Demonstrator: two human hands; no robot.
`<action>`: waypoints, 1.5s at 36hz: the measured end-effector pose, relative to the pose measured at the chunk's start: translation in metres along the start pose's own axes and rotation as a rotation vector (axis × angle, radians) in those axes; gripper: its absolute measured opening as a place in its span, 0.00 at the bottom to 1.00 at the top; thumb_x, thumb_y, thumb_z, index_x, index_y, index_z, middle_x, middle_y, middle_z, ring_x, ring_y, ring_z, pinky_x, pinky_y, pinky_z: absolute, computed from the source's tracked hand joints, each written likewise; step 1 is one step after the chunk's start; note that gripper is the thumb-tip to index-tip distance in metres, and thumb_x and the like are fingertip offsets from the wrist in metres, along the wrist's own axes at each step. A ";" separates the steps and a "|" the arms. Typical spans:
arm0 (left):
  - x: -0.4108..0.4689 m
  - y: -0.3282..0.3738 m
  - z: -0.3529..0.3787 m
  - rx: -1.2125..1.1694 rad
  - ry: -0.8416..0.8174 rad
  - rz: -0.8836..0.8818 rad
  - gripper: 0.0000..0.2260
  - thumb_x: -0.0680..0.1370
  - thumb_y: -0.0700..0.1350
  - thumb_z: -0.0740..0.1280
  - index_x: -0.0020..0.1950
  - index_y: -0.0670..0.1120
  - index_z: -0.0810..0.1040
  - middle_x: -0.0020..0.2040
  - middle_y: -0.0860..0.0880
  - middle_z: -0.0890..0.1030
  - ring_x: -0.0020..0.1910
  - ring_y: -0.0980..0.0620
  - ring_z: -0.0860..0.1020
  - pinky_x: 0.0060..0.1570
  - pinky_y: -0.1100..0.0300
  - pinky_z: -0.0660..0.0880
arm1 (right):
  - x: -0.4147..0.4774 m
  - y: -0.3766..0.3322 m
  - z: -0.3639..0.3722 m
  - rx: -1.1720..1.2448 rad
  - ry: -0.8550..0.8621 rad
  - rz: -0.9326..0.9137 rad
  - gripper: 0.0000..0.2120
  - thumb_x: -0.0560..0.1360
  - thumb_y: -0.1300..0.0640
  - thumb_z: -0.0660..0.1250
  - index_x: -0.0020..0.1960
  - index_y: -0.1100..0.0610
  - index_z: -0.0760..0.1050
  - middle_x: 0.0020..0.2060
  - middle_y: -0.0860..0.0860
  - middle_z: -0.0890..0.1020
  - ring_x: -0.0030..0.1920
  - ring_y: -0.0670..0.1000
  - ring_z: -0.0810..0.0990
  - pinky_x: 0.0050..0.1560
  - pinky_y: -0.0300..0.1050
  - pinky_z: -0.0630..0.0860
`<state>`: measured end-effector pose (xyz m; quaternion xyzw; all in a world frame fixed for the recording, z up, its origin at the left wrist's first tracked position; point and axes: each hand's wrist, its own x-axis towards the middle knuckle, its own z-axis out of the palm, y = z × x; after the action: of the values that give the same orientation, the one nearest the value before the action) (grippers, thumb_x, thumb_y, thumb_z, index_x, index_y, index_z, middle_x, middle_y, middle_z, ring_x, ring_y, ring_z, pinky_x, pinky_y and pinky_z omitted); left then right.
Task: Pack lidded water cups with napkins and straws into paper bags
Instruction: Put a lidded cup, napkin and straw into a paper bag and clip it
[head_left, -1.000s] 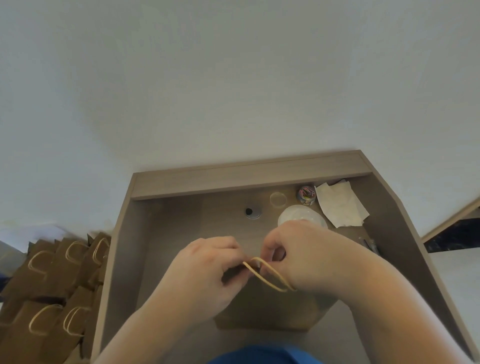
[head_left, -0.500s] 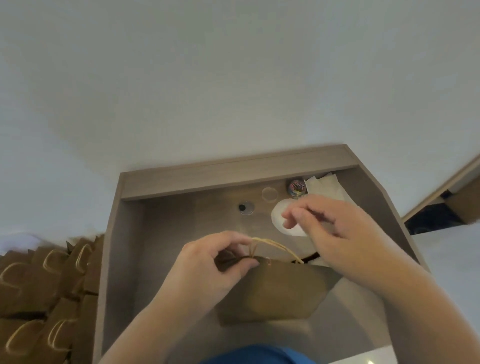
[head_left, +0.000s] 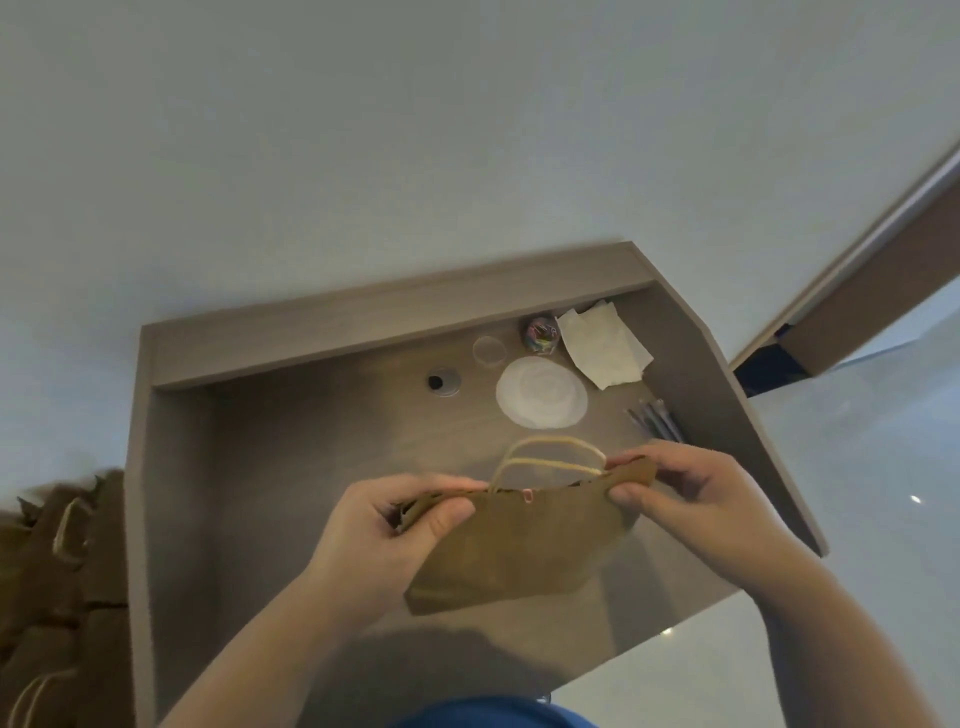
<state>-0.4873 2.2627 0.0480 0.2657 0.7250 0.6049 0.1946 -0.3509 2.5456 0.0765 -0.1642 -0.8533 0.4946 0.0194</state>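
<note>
Back from above the white lid (head_left: 541, 392), where it hovered half a second ago, the right hand (head_left: 696, 499) now pinches the right top corner of the brown paper bag (head_left: 519, 551), thumb in front and fingers (head_left: 670, 457) curled behind. As before, the left hand (head_left: 395, 525) pinches the left corner the same way. At the centre of the frame the bag is held over the grey counter (head_left: 291, 467), its mouth nearly closed and two twine handles (head_left: 550, 441) arching above. One small red-and-white mark at the rim is too small to read. Toward the upper right lie white napkins (head_left: 602, 345), dark straws (head_left: 655, 422) and a tub of coloured clips (head_left: 540, 332). At the lower left sits a heap of bags (head_left: 47, 571).
</note>
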 end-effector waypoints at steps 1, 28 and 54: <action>0.000 0.001 0.001 -0.008 -0.004 -0.013 0.11 0.75 0.51 0.72 0.51 0.68 0.88 0.49 0.60 0.89 0.51 0.61 0.86 0.50 0.70 0.79 | 0.002 0.001 -0.002 0.031 -0.042 0.003 0.09 0.77 0.51 0.74 0.55 0.40 0.87 0.53 0.46 0.88 0.59 0.49 0.85 0.68 0.59 0.78; -0.065 0.054 0.082 0.212 0.618 -0.278 0.08 0.83 0.52 0.69 0.54 0.61 0.88 0.50 0.58 0.88 0.53 0.56 0.85 0.52 0.65 0.79 | 0.060 0.015 -0.020 0.212 -0.462 -0.537 0.06 0.81 0.52 0.73 0.45 0.44 0.86 0.38 0.46 0.84 0.38 0.48 0.82 0.39 0.35 0.74; -0.523 0.092 0.094 0.785 0.944 -0.509 0.14 0.80 0.65 0.61 0.59 0.64 0.82 0.47 0.68 0.82 0.49 0.64 0.78 0.49 0.58 0.79 | -0.212 -0.118 0.185 -0.192 -0.885 -1.221 0.08 0.73 0.50 0.79 0.51 0.40 0.89 0.41 0.35 0.86 0.41 0.38 0.84 0.39 0.42 0.82</action>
<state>-0.0075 2.0229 0.0996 -0.1564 0.9390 0.2827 -0.1183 -0.2175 2.2733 0.1101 0.5497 -0.7601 0.3395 -0.0690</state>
